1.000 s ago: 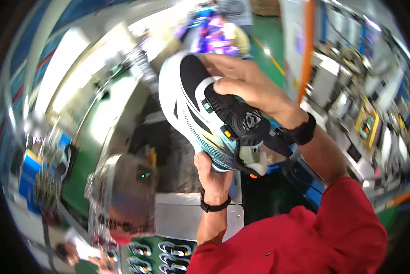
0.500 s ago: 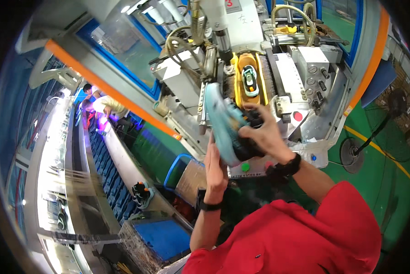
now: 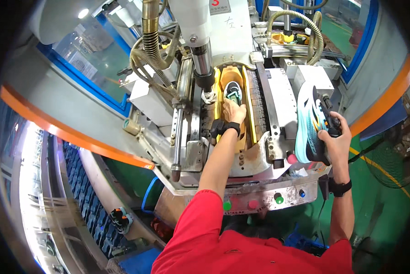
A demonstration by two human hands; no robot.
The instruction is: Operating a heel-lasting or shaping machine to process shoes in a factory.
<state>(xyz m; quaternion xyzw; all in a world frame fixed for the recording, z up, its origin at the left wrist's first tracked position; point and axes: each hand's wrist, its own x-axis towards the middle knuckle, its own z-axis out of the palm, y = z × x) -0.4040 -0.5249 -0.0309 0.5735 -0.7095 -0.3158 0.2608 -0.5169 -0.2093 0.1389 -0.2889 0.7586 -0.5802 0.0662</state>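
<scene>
My left hand point(image 3: 234, 112) reaches into the yellow-lined cradle point(image 3: 231, 75) of a press machine. Its fingers close round the near part of a black, white and mint sneaker point(image 3: 233, 90) lying there; some of the fingertips are hidden. Off to the right, my right hand point(image 3: 337, 142) grips a teal, white and black sneaker point(image 3: 309, 125) by its upper at the black opening. That sneaker is tilted on its side, its pale sole turned left, in the air over the machine's right front corner.
A metal press cylinder point(image 3: 202, 64) hangs just left of the cradle. Green and red buttons line the front panel point(image 3: 292, 196). At left, a blue conveyor point(image 3: 84, 182) runs past an orange-edged frame. Another shoe point(image 3: 121, 220) rests by the conveyor. A fan point(image 3: 390, 160) stands at right.
My left hand has left the teal sneaker and moved forward onto the sneaker in the cradle. My right hand has carried the teal sneaker to the right. The view has shifted nearer the machine.
</scene>
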